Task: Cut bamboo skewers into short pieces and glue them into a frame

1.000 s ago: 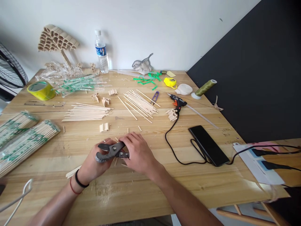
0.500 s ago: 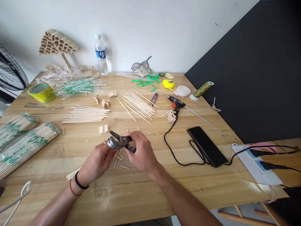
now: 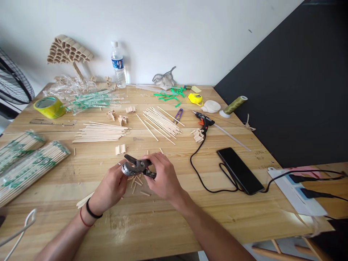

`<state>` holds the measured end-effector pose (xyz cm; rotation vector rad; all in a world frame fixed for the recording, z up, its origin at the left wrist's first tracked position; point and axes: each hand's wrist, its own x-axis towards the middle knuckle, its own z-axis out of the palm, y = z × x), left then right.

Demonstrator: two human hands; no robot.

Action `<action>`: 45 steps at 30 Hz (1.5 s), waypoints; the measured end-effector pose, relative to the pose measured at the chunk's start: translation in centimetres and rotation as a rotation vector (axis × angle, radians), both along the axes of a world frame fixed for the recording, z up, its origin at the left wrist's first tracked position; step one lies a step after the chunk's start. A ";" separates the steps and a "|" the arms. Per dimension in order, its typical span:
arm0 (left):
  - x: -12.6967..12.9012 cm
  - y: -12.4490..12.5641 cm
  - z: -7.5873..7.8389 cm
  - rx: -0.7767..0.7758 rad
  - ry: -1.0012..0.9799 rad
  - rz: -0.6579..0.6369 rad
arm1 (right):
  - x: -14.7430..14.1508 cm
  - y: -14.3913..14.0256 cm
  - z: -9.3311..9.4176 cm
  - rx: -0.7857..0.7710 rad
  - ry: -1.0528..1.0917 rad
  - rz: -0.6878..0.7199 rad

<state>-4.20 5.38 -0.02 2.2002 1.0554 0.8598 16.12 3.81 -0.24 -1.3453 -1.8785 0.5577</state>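
At the lower left of the frame I see my left hand (image 3: 110, 188), with a black band and a red band at the wrist, curled around the rounded head of a dark cutter (image 3: 135, 166), fingers closed on it from below. My right hand (image 3: 163, 177) comes in from the lower right and pinches the cutter's handle end, fingers narrow around it. The cutter sits just above the wooden table (image 3: 168, 217), near the middle of the frame, its dark blade tip pointing toward the upper left. Directly beneath it lie short cut stick pieces (image 3: 137, 183), scattered on the wood.

To the right, a black phone (image 3: 239, 170) lies flat with a black cable (image 3: 199, 174) looping beside it. At the left edge are wrapped bundles of sticks (image 3: 27, 165).

Further up, in the middle of the frame, I see a flat row of long sticks (image 3: 100, 131) and a second fan of sticks (image 3: 160, 121), well apart from my hands. A glue gun (image 3: 203, 119) lies right of that fan, with a small stack of cut pieces touching its lower side.

Toward the upper left sits a yellow tape roll (image 3: 49, 107). At the far edge a water bottle (image 3: 119, 65) stands upright against the wall, and a green thread spool (image 3: 234, 104) lies tilted at the upper right.
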 end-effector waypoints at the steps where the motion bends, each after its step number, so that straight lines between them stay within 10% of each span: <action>1: 0.0 0.0 0.1 -0.007 -0.009 0.001 | 0.0 0.0 0.0 -0.003 -0.002 -0.001; 45: -0.4 -0.5 0.4 -0.023 -0.021 -0.038 | -0.2 -0.2 -0.2 0.021 0.100 0.097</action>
